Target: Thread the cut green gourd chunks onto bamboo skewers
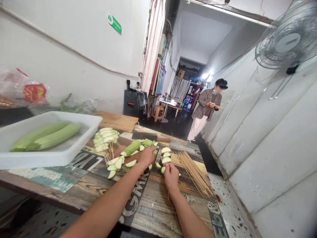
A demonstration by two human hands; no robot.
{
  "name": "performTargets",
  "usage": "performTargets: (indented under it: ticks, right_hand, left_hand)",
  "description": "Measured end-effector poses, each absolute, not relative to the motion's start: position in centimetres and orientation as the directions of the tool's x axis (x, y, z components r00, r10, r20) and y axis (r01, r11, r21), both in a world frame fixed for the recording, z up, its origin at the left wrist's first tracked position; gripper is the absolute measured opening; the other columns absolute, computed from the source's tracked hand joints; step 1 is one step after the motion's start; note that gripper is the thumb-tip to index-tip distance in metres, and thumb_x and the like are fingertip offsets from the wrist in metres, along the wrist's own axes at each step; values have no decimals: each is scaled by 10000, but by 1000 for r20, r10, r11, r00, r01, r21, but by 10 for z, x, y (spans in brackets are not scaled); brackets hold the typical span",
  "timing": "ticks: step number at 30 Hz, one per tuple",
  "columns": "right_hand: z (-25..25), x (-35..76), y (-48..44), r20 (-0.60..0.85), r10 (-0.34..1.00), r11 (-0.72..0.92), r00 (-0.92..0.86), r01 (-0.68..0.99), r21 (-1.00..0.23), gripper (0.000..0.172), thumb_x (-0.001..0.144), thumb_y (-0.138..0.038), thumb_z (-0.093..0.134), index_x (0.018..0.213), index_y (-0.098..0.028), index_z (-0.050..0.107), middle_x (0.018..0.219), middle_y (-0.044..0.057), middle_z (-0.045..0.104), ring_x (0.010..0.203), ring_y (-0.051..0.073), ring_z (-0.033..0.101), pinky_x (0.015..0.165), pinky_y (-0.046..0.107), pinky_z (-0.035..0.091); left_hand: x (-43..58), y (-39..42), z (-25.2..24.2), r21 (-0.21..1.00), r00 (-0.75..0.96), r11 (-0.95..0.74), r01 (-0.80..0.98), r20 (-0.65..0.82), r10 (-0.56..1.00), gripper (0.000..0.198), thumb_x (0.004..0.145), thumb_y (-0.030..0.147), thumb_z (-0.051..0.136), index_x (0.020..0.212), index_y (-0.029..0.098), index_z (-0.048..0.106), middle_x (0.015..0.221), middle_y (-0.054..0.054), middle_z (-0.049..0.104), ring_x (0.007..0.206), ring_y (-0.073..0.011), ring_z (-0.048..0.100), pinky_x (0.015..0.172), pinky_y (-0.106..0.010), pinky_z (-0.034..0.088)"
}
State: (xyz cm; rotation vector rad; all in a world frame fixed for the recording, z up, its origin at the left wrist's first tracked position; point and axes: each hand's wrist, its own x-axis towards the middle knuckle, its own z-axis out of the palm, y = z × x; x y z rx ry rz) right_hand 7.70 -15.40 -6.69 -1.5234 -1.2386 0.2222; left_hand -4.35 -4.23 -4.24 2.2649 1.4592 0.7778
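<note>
My right hand [171,173] is closed in a pinch on a thin wooden skewer [168,196], its lower end showing below the hand. Several pale half-round zucchini slices [165,150] are lined up on the skewer just beyond my fingertips. My left hand [148,156] lies over the cut zucchini, fingers curled and pressed together; what is between them is hidden. Beside it a sliced zucchini length [132,147] rests on a brown board, with loose slices [119,163] around it. Filled zucchini skewers [106,137] are stacked to the left.
A bundle of bare skewers [195,173] lies at the right. A white tray [81,145] with whole zucchini [56,136] stands at the left, near a wooden board [117,121]. Farther back, a person [206,105] stands by the wall under a fan [287,41].
</note>
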Motion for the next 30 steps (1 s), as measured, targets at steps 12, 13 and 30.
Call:
performTargets:
  ticks: [12, 13, 30]
  right_hand:
    - [-66, 76, -156, 451, 784, 149, 428, 575, -804, 309, 818, -319, 391, 734, -159, 642, 651, 22, 629, 593, 148, 528, 576, 232, 377]
    - [-66, 76, -156, 450, 784, 148, 428, 575, -805, 306, 818, -318, 393, 734, -160, 642, 658, 24, 632, 603, 150, 533, 587, 235, 380]
    - [-65, 72, -156, 477, 775, 175, 415, 584, -792, 284, 812, -254, 392, 724, -158, 644, 669, 17, 643, 612, 131, 548, 592, 215, 388]
  left_hand:
    - [-43, -45, -40, 509, 329, -453, 732, 317, 889, 293, 811, 268, 449, 1012, 196, 650, 1059, -51, 632, 1004, -177, 546, 898, -257, 377]
    - [-43, -46, -40, 508, 332, -457, 730, 320, 887, 293, 808, 264, 450, 1011, 195, 650, 1055, -52, 633, 1000, -178, 548, 896, -257, 378]
    - [-43, -41, -44, 554, 307, -482, 679, 382, 872, 320, 812, 268, 433, 1023, 164, 651, 1074, -68, 645, 1028, -199, 563, 919, -280, 384]
